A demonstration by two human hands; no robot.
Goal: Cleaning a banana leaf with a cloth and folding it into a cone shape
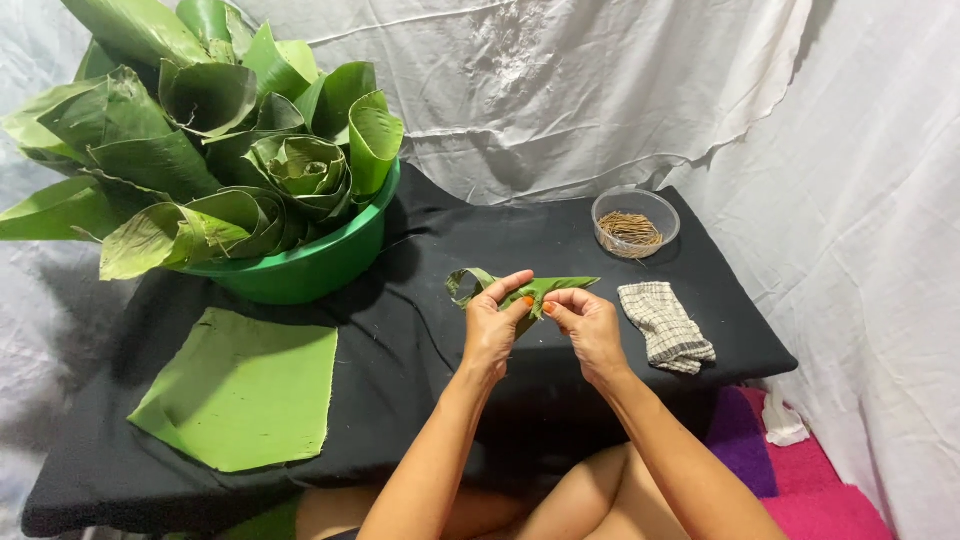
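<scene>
Both my hands hold one narrow strip of green banana leaf (548, 287) above the black-covered table (420, 330). My left hand (492, 325) pinches the strip near its middle, and a curled end (463, 283) hangs out to the left. My right hand (590, 325) pinches the folded, pointed part just to the right of it. The fingertips of the two hands almost touch.
A green basin (320, 262) stuffed with rolled banana leaves (210, 140) stands at the back left. A flat cut leaf sheet (245, 390) lies at the front left. A clear bowl of thin sticks (634, 224) and a folded checked cloth (665, 326) sit at the right. White sheeting hangs behind.
</scene>
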